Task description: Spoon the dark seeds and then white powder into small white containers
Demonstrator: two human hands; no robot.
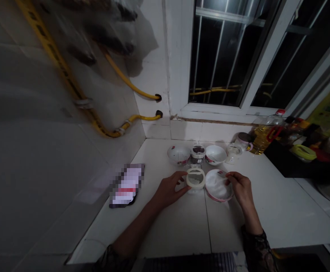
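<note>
My left hand (pixel 172 189) grips the left side of a small clear jar (pixel 195 179) with a cream-coloured rim, thumb and fingers on its edge. Right beside it stands a bowl (pixel 219 199) with a pinkish outer wall, holding white grains or powder (pixel 216 183). Over the bowl's right side, my right hand (pixel 240 186) pinches a small pale spoon (pixel 223 178), whose far end reaches to the white contents. Behind these, a clear container of dark red pieces (pixel 198 150) stands between a glass-like bowl (pixel 178 155) and a white bowl (pixel 216 155).
A phone (pixel 127 185) lies on the white tiled counter (pixel 165 234) at left. Further back right are a clear jar (pixel 234 153), a dark-lidded mug (pixel 243 141) and an oil bottle (pixel 262 138). A black unit (pixel 286 162) bears several seasoning containers. Yellow pipes (pixel 108 132) run along the wall.
</note>
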